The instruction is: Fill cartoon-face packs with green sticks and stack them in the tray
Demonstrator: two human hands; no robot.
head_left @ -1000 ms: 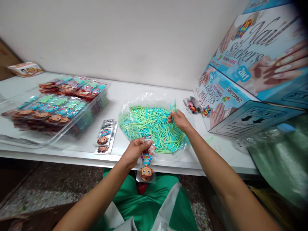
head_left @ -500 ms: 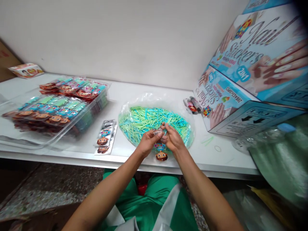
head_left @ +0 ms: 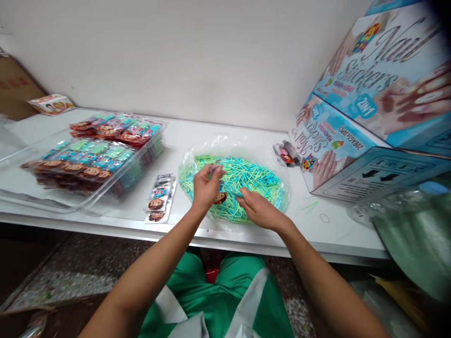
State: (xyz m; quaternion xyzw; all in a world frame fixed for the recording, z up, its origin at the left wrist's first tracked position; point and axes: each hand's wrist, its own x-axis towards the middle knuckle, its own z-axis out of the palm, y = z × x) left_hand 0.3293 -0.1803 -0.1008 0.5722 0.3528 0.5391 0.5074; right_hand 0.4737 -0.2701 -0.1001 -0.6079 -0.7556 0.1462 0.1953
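Note:
A clear plastic bag [head_left: 190,155] lies spread on the table, heaped with thin green and blue sticks [head_left: 252,173]. Above the heap, my left hand [head_left: 206,188] is closed on a small clear packet [head_left: 221,197] with a cartoon face printed on it; the fingers cover part of it. My right hand [head_left: 259,209] pinches a small bunch of blue-green sticks [head_left: 234,192], whose far ends point at the packet. Whether they have entered its mouth I cannot tell.
Left on the white table [head_left: 186,230], a clear tray [head_left: 95,199] holds rows of filled packets. Flat packets [head_left: 157,199] lie beside it. Nail-sticker boxes [head_left: 338,136] are stacked at right, near small dark packets [head_left: 287,152] and a plastic bottle [head_left: 387,202].
My hands have moved apart. The left has risen up and left with the packet; the right has shifted slightly right and down, now showing the sticks in its fingers. The view has shifted slightly.

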